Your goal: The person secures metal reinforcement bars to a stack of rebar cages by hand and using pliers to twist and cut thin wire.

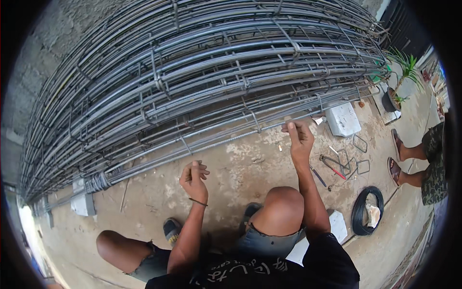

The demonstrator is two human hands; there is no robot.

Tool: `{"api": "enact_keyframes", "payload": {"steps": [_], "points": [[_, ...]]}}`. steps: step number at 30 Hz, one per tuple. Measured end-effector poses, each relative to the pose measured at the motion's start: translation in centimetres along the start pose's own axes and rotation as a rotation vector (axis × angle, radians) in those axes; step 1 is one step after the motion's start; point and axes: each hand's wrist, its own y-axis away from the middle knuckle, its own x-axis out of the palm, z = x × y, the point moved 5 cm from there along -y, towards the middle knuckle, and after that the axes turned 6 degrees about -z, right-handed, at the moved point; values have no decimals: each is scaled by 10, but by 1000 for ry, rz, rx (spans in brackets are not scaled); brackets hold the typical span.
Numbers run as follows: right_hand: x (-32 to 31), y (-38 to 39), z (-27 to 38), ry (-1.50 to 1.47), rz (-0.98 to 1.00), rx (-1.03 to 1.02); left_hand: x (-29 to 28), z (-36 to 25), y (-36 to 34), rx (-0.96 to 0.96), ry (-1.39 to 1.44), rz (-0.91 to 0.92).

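Rebar cage runs crosswise beyond your fingers; right hand nearer, can't tell if gripping; left hand loosely open.

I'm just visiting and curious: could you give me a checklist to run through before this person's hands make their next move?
1. Left hand clear of the steel bars: ok, ground shows between them.
2. Right hand firmly on the bars: cannot tell; its fingertips are at the front edge, contact unclear.
3. Red-handled pliers in hand, if wanted: not ok, lying on the ground.
4. Coil of black wire in sight: ok, on the ground at right.
5. Other person's feet away from the hands: ok, at far right.
6. White block steadying the bars: cannot tell.
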Motion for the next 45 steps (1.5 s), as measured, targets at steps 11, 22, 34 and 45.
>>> {"api": "enact_keyframes", "payload": {"steps": [11, 22, 34, 45], "points": [[213, 93, 77, 464, 636, -766, -25, 95, -95, -652, 880, -74], [259, 91, 30, 872, 562, -313, -11, 100, -102, -490, 1370, 239], [258, 107, 30, 796, 503, -384, 31, 174, -141, -694, 1268, 357], [251, 110, 24, 764, 523, -319, 47, 167, -129, -571, 1266, 440]]}}
